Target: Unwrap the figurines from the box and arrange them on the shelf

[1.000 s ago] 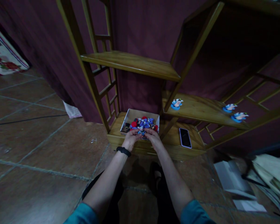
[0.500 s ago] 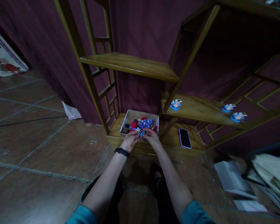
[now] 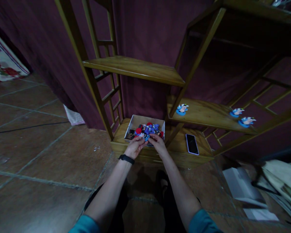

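Both hands meet at the front edge of an open cardboard box [image 3: 136, 120] filled with small red, blue and black toy figurines [image 3: 149, 128]. Between my fingers is one figurine [image 3: 145, 137] with a round blue base. My left hand [image 3: 134, 146], with a dark band on its wrist, grips its left side. The fingertips of my right hand [image 3: 158, 142] pinch it near the blue base. Fine details of the held figurine are partly covered by my fingers.
The box stands on the bottom board of a wooden shelf unit [image 3: 135, 68]. Three blue-based figurines [image 3: 181, 109] stand on a middle shelf [image 3: 203, 113] at right. A phone [image 3: 192, 144] lies below them. On the floor at right are a white box [image 3: 242, 186] and a pale bag [image 3: 281, 176].
The figurine has turned slightly between my fingers, its blue base now more to the right. My hands stay in nearly the same place over the box edge.
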